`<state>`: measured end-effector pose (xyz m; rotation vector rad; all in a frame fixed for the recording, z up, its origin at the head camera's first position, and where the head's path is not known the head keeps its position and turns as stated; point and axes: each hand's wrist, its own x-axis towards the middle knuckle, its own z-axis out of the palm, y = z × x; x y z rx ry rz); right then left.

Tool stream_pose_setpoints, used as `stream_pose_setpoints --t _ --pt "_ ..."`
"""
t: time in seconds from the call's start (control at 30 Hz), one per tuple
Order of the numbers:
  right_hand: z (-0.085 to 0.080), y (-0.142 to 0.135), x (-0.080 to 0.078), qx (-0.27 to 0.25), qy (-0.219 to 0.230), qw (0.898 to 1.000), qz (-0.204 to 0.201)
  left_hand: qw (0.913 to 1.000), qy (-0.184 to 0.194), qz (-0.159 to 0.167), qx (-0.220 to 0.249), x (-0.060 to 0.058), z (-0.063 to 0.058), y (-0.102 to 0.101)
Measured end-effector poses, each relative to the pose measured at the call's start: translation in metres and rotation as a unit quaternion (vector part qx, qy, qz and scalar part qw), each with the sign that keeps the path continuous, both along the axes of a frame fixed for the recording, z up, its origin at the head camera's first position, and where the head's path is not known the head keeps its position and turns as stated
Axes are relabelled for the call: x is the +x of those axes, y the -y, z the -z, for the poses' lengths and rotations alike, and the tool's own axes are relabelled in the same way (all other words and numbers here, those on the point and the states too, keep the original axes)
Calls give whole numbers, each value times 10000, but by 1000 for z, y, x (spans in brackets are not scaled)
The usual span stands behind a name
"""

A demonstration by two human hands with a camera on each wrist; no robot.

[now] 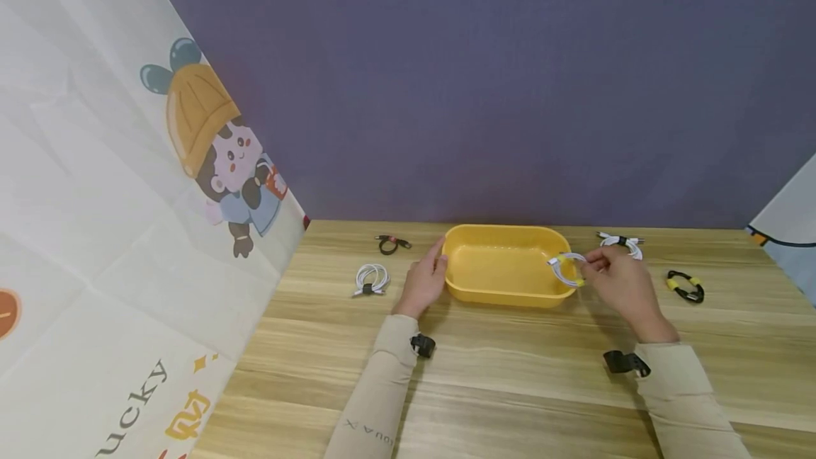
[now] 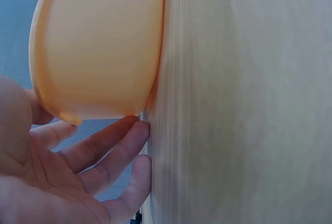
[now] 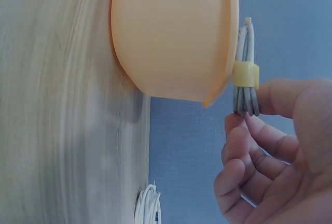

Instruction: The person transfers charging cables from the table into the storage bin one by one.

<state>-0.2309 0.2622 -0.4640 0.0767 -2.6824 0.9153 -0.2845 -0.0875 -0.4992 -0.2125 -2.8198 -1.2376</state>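
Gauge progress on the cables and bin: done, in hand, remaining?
Done: coiling, by the look of all five. None shows inside the bin, so loading seems unstarted.
In hand: right hand holds a yellow-strapped cable by the bin's right rim; left hand touches its left end.
Remaining: probably the left black cable, left white cable, right white cable and right black cable.

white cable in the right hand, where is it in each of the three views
Head: the white cable is right of centre, pinched by the right hand, overlapping the right end of the yellow bin.
Left wrist: not in this picture.
Right wrist: upper right, beside the bin's rim, between thumb and fingers.
Shared landmark: the yellow bin, in all three views, looking orange in both wrist pictures.
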Motion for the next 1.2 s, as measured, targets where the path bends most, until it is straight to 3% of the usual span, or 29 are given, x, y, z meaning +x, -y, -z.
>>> stream_pose_setpoints --t 0.77,1.2 --pt "2 15 0 18 19 9999 122 9998 152 5 122 3 -3 -1" --pt "5 22 -2 57 -555 9984 -47 9999 108 3 129 2 -1 -3"
